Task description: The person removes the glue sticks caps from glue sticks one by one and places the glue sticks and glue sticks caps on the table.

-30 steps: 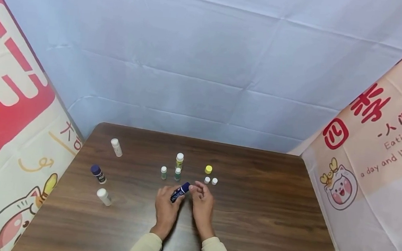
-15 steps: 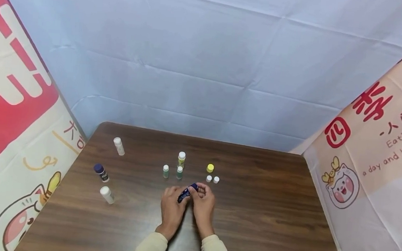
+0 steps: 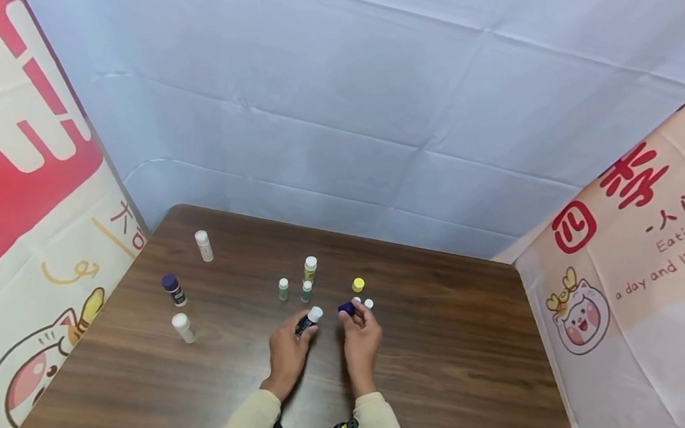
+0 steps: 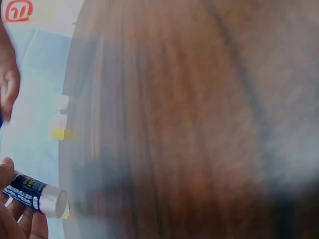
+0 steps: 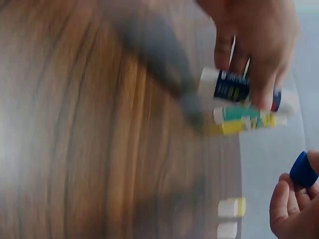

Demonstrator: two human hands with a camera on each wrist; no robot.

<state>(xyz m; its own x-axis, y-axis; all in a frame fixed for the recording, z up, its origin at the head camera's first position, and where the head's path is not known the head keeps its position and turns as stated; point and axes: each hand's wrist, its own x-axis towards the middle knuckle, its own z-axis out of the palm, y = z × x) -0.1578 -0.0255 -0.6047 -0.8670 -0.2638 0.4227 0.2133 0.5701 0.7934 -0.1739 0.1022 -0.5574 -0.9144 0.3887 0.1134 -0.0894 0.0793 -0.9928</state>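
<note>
A dark blue glue stick (image 3: 307,323), its white end bare, is gripped by my left hand (image 3: 286,355) and tilted up to the right. In the left wrist view, fingers and thumb curl round the glue stick's label (image 4: 26,190). A short gap to the right, my right hand (image 3: 362,343) pinches a blue cap (image 3: 346,307) between thumb and fingers. The right wrist view shows the cap (image 5: 303,170) apart from the glue stick (image 5: 233,85). Beyond the right fingertips stand a yellow cap (image 3: 358,285) and two white caps (image 3: 368,304), one partly hidden.
Past the left hand stand two small green glue sticks (image 3: 283,290) and a yellow one (image 3: 310,270), all white-topped. Farther left on the brown table (image 3: 445,372) are two white glue sticks (image 3: 183,328) and a blue-capped one (image 3: 173,290). Cloth screens (image 3: 335,159) surround the table.
The right hand closed on the blue cap and pulled it off the glue stick, then moved right with it. The white end of the glue stick is now bare.
</note>
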